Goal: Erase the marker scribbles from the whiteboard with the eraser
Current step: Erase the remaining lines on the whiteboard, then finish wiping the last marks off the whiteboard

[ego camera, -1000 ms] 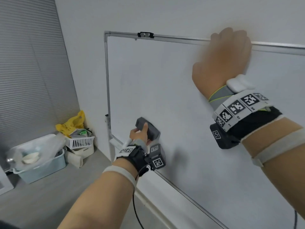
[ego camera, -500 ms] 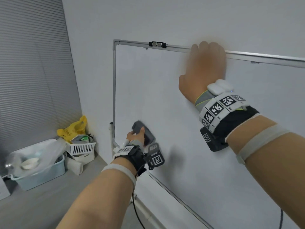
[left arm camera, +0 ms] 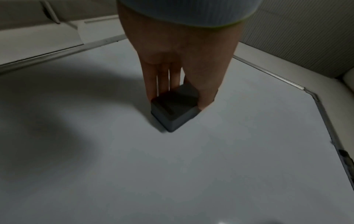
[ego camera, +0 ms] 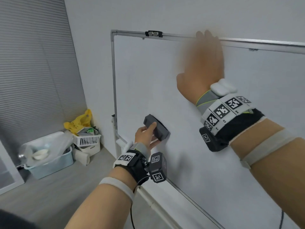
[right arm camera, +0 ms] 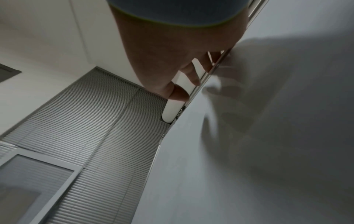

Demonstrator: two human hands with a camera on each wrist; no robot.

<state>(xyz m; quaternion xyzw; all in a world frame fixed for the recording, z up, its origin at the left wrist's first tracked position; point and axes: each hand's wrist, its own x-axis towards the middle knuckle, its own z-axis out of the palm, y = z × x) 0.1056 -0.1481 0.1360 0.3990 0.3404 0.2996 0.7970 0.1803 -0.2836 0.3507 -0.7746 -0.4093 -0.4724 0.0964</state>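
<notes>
Eraser work is the step in hand: the dark grey rectangular plastic eraser sits flat against the lower left part of the large white metal-framed whiteboard, near its left edge and above the bottom rail. The left hand pinches it across its width, thumb on one long side and fingers on the other, as the left wrist view shows. No marker scribbles can be made out on the parts of the board in view; any left may be faint or outside the frames.

To do this well, I would keep the felt face fully flat on the board, not tipped onto a corner, and press evenly while sweeping in long overlapping strokes. The grip looks firm enough; shifting the palm over the eraser's back would likely give more pressure for stubborn ink.

Farther up, the right hand is blurred in the head view; its fingers look spread and fairly straight, with fingertips at the top frame rail, holding nothing. Bracing the board there seems sensible, since a mounted board may rattle under hard strokes.

Beyond, on the floor by the grey window blinds, lie a pale blue plastic bin, a white slotted basket and a yellow plastic bag.
</notes>
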